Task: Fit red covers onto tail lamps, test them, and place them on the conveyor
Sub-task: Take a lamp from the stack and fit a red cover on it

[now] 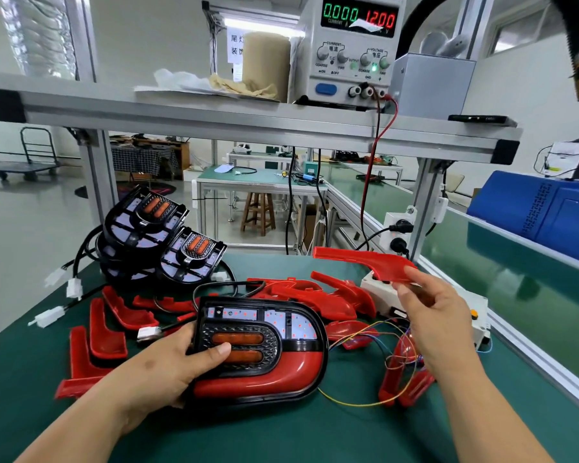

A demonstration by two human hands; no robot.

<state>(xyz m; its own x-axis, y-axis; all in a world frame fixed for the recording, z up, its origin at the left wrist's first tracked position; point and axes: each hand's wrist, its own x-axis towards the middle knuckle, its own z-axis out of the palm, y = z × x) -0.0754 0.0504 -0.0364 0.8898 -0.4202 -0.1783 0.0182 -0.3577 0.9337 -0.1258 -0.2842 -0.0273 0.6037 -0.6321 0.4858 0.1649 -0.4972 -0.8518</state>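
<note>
Tail lamp (261, 345) lies flat on the green counter (281, 429) right in front of me, face up. Its long axis runs left to right and its rounded end points right. My left hand (161, 372) grips it from the left end, thumb laid over the amber centre strips and the other fingers tucked under the edge where I cannot see them. The lower arm of its U already wears red; the upper arm is bare, with the white LED board showing.

My right hand (438, 315) is raised above and to the right of the lamp, well clear of it. Its fingers (418, 282) pinch one red cover (365, 262) by its wide right end. That cover also lies roughly left to right, with its narrow tip pointing left and a little up.

I judge the bare upper arm to be where this piece goes. The cover has to come down and to the left, towards me, and its axis is already close to the lamp's. The right hand is the nearer one for that. The conveyor (532, 279) runs along my right side.
</note>
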